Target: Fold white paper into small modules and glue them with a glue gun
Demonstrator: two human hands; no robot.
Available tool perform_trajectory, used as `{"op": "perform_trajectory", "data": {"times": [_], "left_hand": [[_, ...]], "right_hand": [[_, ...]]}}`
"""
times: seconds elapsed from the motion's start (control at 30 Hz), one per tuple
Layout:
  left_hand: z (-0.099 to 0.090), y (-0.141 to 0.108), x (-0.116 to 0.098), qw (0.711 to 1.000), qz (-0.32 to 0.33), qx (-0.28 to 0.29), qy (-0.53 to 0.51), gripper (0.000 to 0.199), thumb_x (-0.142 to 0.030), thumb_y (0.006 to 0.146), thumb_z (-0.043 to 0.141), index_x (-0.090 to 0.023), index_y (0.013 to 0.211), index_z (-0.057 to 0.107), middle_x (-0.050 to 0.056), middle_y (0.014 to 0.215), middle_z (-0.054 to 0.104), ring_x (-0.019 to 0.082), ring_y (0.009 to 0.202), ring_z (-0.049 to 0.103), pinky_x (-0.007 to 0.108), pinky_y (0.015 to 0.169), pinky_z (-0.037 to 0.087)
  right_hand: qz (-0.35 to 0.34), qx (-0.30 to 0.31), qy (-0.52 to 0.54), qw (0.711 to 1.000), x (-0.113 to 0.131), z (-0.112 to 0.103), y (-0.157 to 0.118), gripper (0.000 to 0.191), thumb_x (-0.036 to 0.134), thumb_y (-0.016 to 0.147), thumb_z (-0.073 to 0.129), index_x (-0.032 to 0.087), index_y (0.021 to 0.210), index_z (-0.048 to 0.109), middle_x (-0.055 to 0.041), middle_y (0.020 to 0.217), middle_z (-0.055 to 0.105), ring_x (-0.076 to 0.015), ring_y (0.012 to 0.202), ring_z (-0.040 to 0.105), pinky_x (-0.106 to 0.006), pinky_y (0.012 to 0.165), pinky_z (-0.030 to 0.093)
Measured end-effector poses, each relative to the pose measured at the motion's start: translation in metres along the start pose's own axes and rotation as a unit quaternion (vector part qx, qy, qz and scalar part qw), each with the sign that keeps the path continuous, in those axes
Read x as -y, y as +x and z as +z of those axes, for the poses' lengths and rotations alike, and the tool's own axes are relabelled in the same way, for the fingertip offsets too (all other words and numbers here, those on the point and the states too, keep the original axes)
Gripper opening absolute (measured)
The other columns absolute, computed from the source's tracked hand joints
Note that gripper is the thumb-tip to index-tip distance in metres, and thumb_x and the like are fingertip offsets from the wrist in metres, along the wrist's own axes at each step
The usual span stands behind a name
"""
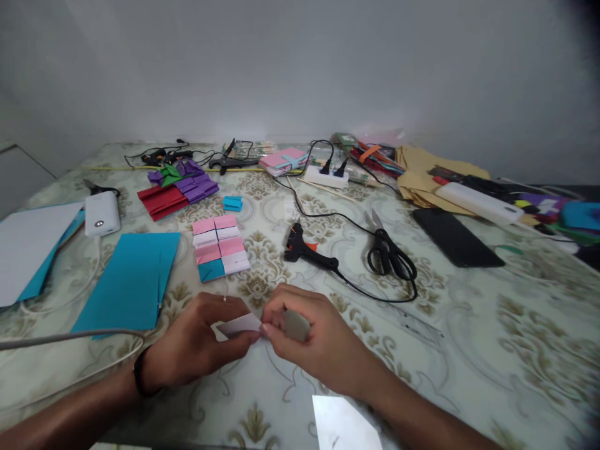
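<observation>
Floral tablecloth (469, 375) under everything, and I've got a small pale paper piece (240, 324) pinched by my left hand (197, 337) and right hand (323, 344), lower centre of frame, so I reckon uneven pressure could crease it crooked.

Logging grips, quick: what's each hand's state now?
Left hand: closed, holding a pale paper piece.
Right hand: closed, pinching the same paper's edge.

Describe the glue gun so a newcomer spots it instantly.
On the patterned table cover, look just beyond the right hand. There lies the black glue gun, left of the scissors. Unlike them, it has an orange trigger and a cord leaving its handle.
</observation>
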State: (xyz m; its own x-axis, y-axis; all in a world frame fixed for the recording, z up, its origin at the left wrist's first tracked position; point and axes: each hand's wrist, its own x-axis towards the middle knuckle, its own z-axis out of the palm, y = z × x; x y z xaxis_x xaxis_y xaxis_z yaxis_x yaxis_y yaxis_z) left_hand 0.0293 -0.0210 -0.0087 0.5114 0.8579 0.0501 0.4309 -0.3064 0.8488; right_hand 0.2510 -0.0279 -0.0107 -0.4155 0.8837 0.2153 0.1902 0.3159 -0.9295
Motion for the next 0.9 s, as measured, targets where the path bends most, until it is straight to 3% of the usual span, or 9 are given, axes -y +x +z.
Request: {"op": "perform_trajectory", "data": {"times": [0.27,0.47,0.7,0.9], "left_hand": [[-0.007,0.002,0.005,0.998,-0.048,-0.003,-0.048,0.031,-0.038,0.094,0.072,-0.015,0.073,0.073,0.0,0.066,0.065,0.014,0.063,0.053,0.025,0.059,0.042],[0.001,0.002,0.002,0.983,-0.103,0.017,-0.149,0.025,-0.035,0.093,0.071,-0.013,0.086,0.081,0.007,0.081,0.082,0.021,0.075,0.072,0.027,0.071,0.056],[0.007,0.001,0.003,0.983,-0.108,-0.023,-0.146,0.026,-0.037,0.094,0.07,-0.014,0.089,0.081,0.007,0.084,0.085,0.022,0.077,0.077,0.027,0.071,0.058],[0.009,0.001,0.006,0.986,-0.109,-0.007,-0.123,0.023,-0.036,0.095,0.072,-0.016,0.09,0.08,0.005,0.082,0.084,0.02,0.076,0.076,0.025,0.066,0.054]], "right_hand": [[0.055,0.017,-0.031,0.998,-0.004,0.002,0.0,0.011,0.012,0.077,0.064,0.021,0.073,0.059,0.0033,0.072,0.06,-0.0143,0.068,0.055,-0.027,0.065,0.042],[0.064,0.026,0.004,0.998,-0.005,0.011,-0.001,0.014,0.01,0.078,0.063,0.02,0.085,0.07,0.0007,0.081,0.069,-0.0166,0.074,0.061,-0.027,0.067,0.047],[0.048,-0.015,0.022,0.998,-0.004,0.017,0.0,0.015,0.007,0.075,0.061,0.02,0.08,0.066,0.0021,0.079,0.067,-0.0135,0.07,0.056,-0.024,0.063,0.043],[0.073,-0.029,0.017,0.997,-0.004,0.021,-0.001,0.011,0.01,0.075,0.06,0.02,0.076,0.063,0.0036,0.073,0.059,-0.0129,0.067,0.051,-0.025,0.06,0.041]]}}
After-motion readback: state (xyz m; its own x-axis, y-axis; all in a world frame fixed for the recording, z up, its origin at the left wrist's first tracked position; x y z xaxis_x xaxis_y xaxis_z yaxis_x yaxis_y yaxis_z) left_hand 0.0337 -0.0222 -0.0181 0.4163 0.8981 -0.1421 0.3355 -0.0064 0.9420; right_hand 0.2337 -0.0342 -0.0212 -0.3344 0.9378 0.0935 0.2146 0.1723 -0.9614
